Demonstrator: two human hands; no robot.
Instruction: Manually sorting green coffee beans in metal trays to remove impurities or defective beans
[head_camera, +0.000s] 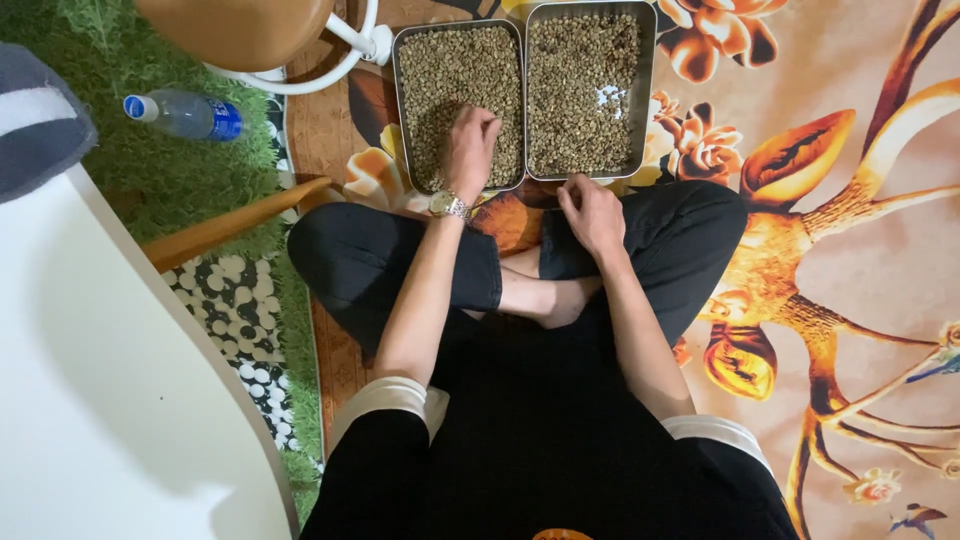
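Beans (462, 75) fill the left metal tray (403, 100) on the floor mat; the left hand (468, 150) rests in them, fingers curled (pinch contents not discernible). Right hand (590, 212), loosely closed, sits at the right tray (648, 90) near edge. Risk: a knock spills beans.

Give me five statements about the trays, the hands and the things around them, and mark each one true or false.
1. The left hand rests in the left tray of small greenish beans. True.
2. The right hand reaches deep into the right tray. False: it sits closed at that tray's near edge, above the knee.
3. A wristwatch is on the left wrist. True.
4. The two metal trays stand far apart. False: they lie side by side.
5. A plastic bottle stands upright on the flowered mat. False: it lies on the green grass-like mat.
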